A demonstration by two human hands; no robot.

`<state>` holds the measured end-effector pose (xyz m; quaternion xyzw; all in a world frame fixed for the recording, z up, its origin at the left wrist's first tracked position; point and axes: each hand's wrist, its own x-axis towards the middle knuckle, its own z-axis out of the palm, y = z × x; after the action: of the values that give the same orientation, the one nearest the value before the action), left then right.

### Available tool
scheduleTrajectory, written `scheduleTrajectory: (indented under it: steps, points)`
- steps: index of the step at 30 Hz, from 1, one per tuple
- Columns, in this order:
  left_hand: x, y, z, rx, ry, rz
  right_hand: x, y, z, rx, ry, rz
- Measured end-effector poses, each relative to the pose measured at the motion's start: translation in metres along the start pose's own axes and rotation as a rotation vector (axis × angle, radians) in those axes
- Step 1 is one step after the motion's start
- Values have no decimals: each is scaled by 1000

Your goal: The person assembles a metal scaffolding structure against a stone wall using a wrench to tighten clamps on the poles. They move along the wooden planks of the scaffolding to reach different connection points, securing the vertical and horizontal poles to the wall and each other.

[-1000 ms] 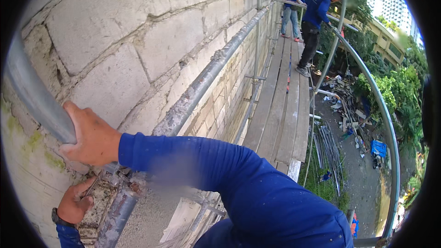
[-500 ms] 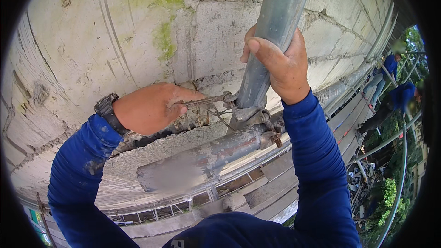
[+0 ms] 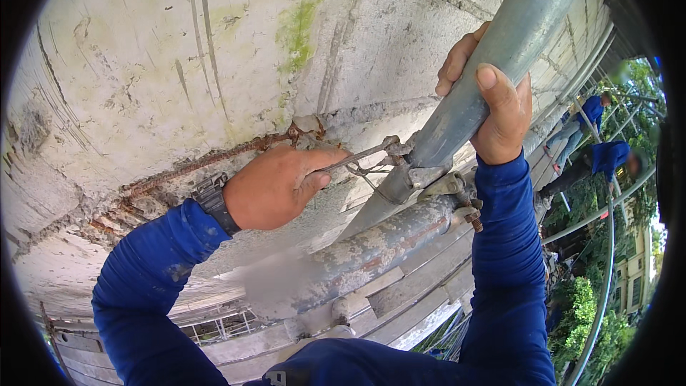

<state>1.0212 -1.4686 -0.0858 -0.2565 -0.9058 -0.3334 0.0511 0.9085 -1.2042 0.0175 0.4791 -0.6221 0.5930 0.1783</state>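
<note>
My left hand (image 3: 271, 187), with a dark watch on its wrist, is closed around the handle of a metal wrench (image 3: 363, 155). The wrench's far end meets the bolt side of a scaffold clamp (image 3: 400, 184). This worn clamp sits around the lower part of a grey metal pipe (image 3: 525, 28) that slants up to the right. Higher on that pipe my right hand (image 3: 501, 118) is wrapped, thumb on the near side and fingers round the far side. Below the clamp lies a thicker-looking, stained pipe (image 3: 382, 241), with a threaded bolt (image 3: 471, 219) sticking out beside it.
A rough concrete block wall (image 3: 236, 64) stands close in front, with a rusty bar (image 3: 204, 164) exposed in a broken groove. Planks (image 3: 418, 282) lie below. At the right, two people in blue tops (image 3: 607, 157) are among scaffold pipes (image 3: 600, 221), with greenery beyond.
The view has shifted, so both hands and the clamp appear further right. The held pipe slants more to the right. Each hand keeps its grip.
</note>
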Motion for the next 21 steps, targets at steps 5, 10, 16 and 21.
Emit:
scheduleTrajectory:
  steps: [5, 10, 16, 21]
  points:
    - [-1, -14, 31, -176, 113, 32, 1, -2, -2, -35, -10, 9]
    - [3, -25, 49, -238, 169, 43, 4, -1, 0, -20, 7, 28]
    - [13, -38, 79, -327, 290, 141, 6, 0, 2, -10, 1, 26]
    - [2, -14, 48, -116, 170, -13, 5, -1, 3, 5, 8, 18]
